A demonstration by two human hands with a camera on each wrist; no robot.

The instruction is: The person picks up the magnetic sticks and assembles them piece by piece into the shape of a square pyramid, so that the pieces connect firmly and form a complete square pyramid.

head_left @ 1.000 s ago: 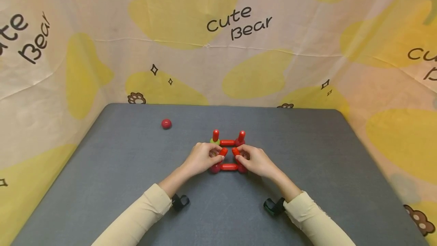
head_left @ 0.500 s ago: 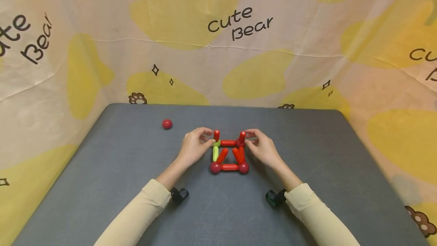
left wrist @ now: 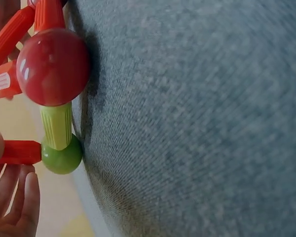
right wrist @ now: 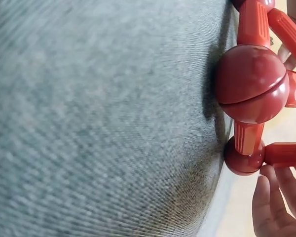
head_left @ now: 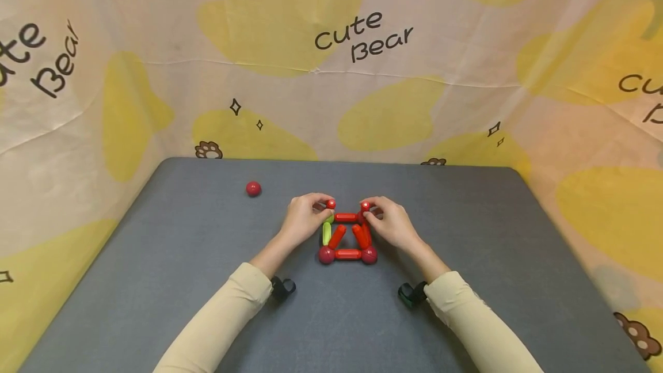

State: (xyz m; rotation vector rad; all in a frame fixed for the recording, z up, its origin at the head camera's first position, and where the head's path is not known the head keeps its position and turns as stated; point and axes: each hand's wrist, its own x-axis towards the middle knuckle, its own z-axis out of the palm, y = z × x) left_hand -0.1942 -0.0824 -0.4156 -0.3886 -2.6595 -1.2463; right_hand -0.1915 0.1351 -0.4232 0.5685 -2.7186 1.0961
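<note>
A square frame of plastic rods and balls lies on the table. My left hand (head_left: 304, 217) pinches the red rod (head_left: 331, 204) standing on the green ball (left wrist: 61, 155) at its back left corner. At the back right, my right hand (head_left: 392, 223) pinches another red rod (head_left: 365, 206), which rises from a dark red ball (right wrist: 244, 156). Two front balls, left (head_left: 326, 255) and right (head_left: 369, 255), each carry a red rod leaning inward and back. The left side is a light green rod (head_left: 327, 233); red rods form the other sides.
A loose red ball (head_left: 253, 189) sits on the grey table (head_left: 207, 235), toward the back left of the frame. Printed cloth (head_left: 290, 102) walls in the table behind and at both sides. Dark straps with cameras hang at both wrists.
Both hands have left the front leaning rods, moved back to the two rear rods and taken hold of them. The tops of the rear rods now tip slightly inward and toward me.
</note>
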